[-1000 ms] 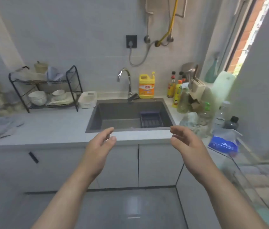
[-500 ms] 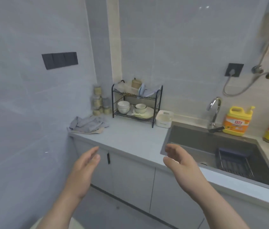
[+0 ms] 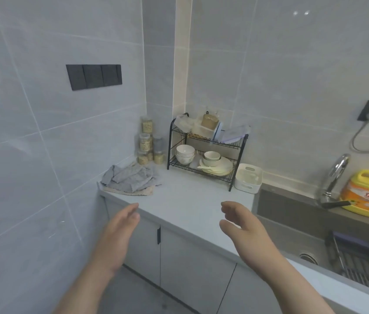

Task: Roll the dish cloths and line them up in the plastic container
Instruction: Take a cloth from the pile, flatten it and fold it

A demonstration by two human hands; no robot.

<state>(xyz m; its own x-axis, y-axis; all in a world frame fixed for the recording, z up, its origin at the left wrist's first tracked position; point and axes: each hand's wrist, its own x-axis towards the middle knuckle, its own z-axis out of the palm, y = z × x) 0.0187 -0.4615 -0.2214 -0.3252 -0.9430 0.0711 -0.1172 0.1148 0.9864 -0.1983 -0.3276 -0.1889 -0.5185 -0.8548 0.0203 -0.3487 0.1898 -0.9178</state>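
Dish cloths (image 3: 131,179) lie in a crumpled heap at the table's (image 3: 190,201) far left corner, with the plastic container (image 3: 246,188) well apart beside the rack (image 3: 169,152). It would be best to lift one cloth clear and spread it flat before rolling. Left hand (image 3: 117,236) and right hand (image 3: 244,230) hover with fingers relaxed and apart, holding nothing.

The grey cloths (image 3: 131,179) lie in a heap, so their number cannot be told. A beige cloth (image 3: 141,192) under them shows only its edge. The sink (image 3: 292,214) and its basket (image 3: 360,261) run off the right edge. The bottle (image 3: 365,193) has a blurred label. What the jars (image 3: 146,143) hold, and the clutter on top of the rack (image 3: 204,141), is too indistinct to name.
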